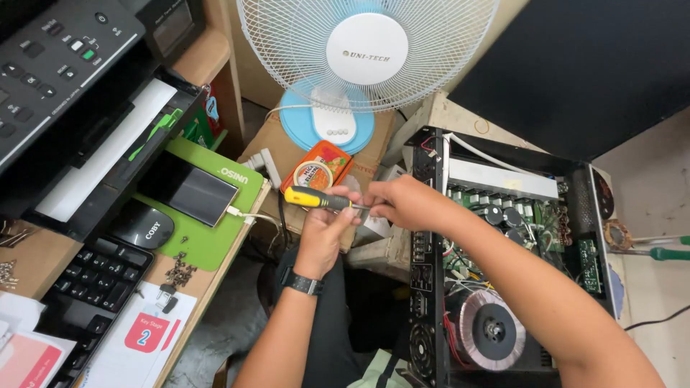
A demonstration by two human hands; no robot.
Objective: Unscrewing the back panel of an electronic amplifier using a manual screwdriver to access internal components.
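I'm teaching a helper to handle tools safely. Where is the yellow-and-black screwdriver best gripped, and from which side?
Probably by the thick yellow-and-black handle of the screwdriver. It lies roughly level, handle pointing left, and the left hand closes on it from below, so coming from underneath suits it. The thin metal shaft at the right end sits at the right hand and offers a poor grip.

Wooden desk (215, 276) at left carries a black printer (65, 86), a black keyboard (86, 287) and a green mat (208, 237). On the mat: a smartphone (194, 194) with a white cable plugged in, and a black mouse (140, 228). Loose screws (180, 271) lie at the mat's edge. Papers (140, 338) lie beside the keyboard.
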